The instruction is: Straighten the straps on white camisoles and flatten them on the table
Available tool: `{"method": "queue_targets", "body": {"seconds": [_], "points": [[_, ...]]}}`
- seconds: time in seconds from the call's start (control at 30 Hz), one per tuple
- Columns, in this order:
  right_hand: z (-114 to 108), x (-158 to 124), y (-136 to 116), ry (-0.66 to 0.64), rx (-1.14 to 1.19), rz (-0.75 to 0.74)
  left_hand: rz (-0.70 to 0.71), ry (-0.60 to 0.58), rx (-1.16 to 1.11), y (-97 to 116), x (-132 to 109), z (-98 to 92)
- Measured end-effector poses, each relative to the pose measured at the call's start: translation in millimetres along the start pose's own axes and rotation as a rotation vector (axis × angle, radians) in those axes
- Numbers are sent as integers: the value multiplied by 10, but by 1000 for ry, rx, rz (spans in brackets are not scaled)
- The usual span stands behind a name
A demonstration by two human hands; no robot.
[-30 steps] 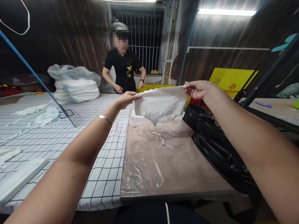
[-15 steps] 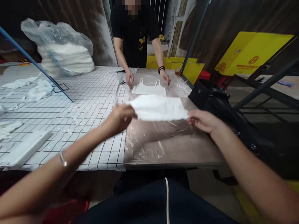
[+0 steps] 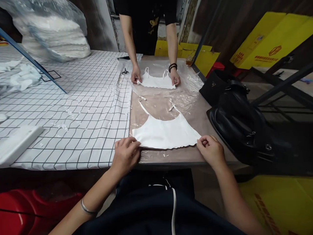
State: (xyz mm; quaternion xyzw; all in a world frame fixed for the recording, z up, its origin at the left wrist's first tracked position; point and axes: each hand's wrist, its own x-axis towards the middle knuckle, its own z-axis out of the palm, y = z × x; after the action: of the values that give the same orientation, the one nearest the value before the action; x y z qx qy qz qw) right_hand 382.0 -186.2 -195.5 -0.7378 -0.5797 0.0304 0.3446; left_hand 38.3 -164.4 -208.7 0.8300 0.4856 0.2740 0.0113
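A white camisole top (image 3: 166, 132) lies spread flat on the brown, plastic-covered tabletop (image 3: 151, 156), its two thin straps pointing away from me. My left hand (image 3: 126, 153) pinches its lower left corner, and my right hand (image 3: 211, 149) pinches the lower right corner. The scalloped hem runs between them near the table's front edge. Farther off, a second white top (image 3: 157, 81) lies on clear plastic, held at both lower corners by a co-worker's hands (image 3: 136, 75).
On the left, a checked cloth (image 3: 85, 107) carries scraps, a white box (image 3: 21, 145) and a plastic bag of folded white garments (image 3: 53, 36). Small black scissors (image 3: 125, 71) lie near the co-worker. Black bags (image 3: 234, 114) stand along the right edge. A blue bar (image 3: 31, 58) slants across the left side.
My hands have lowered the white top toward me and onto the table; its straps now lie extended. The co-worker's hands have moved to the lower corners of the other top. The view has tilted down.
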Motion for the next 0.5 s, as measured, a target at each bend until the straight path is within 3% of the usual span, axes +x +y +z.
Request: {"method": "queue_targets", "body": {"seconds": [0.2,0.37,0.5], "points": [[138,121,-94,-63,-139,98,-166,-92,122,157,22,90],[76,272,-88,41,-57,184,-189,-79,121,219,64,130],[82,316,-188,-121,-59,179,-176,-37,78,150,91,149]]}}
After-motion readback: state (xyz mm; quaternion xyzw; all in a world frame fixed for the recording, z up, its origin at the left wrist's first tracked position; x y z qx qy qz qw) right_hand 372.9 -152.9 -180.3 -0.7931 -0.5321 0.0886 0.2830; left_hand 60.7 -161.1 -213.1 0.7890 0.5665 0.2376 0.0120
